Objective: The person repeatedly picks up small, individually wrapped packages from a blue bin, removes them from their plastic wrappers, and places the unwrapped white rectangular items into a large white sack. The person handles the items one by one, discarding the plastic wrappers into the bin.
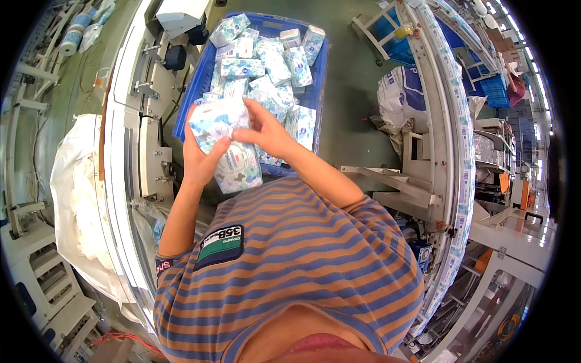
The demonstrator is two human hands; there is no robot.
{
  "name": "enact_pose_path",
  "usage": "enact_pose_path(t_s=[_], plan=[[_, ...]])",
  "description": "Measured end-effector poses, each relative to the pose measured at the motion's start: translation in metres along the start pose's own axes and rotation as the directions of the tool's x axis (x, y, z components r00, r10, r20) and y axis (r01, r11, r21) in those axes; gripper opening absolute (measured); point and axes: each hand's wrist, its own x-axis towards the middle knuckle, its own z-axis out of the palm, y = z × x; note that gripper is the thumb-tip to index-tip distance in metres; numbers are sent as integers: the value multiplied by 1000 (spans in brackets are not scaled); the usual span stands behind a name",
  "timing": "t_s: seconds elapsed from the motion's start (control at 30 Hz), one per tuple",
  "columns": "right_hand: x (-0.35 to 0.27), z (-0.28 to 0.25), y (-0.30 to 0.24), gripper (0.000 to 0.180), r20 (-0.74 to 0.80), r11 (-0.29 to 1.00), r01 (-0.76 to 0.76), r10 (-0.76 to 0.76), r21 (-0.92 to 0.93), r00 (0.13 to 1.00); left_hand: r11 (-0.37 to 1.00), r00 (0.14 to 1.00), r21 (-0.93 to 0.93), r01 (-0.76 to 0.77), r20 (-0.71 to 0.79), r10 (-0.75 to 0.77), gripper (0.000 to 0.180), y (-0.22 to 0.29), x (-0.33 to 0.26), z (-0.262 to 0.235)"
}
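Between my two hands is a tissue pack [238, 169], soft-looking, in white wrap with a blue and grey floral print. It is tilted over the near edge of a blue plastic crate [324, 78]. My left hand [196, 151] grips its left side, with the thumb laid across the front. On the other side my right hand [269, 133] holds it, the thumb pressing on the front and the fingers near the upper right edge. Several similar packs [275, 63] lie jumbled in the crate beyond.
A white machine frame [124, 121] runs along my left. To the right, a long conveyor [463, 151] carries a line of packs. A white and blue sack [402, 91] sits beside it on the floor. A metal bracket [390, 181] juts toward me at the right.
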Motion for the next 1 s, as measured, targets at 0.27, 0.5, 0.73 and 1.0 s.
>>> enact_pose_path(t_s=[0.27,0.5,0.73,1.0], plan=[[8,27,5,61,-121,974,184,-200,-131,972,637,826,568,-522,147,545,40,29,6,-29],[-2,25,9,65,-155,963,195,-225,-185,962,587,736,596,-547,10,676,22,26,1,-14],[-8,17,10,64,-273,935,219,-295,-279,915,388,775,682,-620,455,438,9,1,-42,-2],[-15,27,4,80,-93,787,415,-506,-456,857,907,951,290,-306,39,308,65,13,-23,2]])
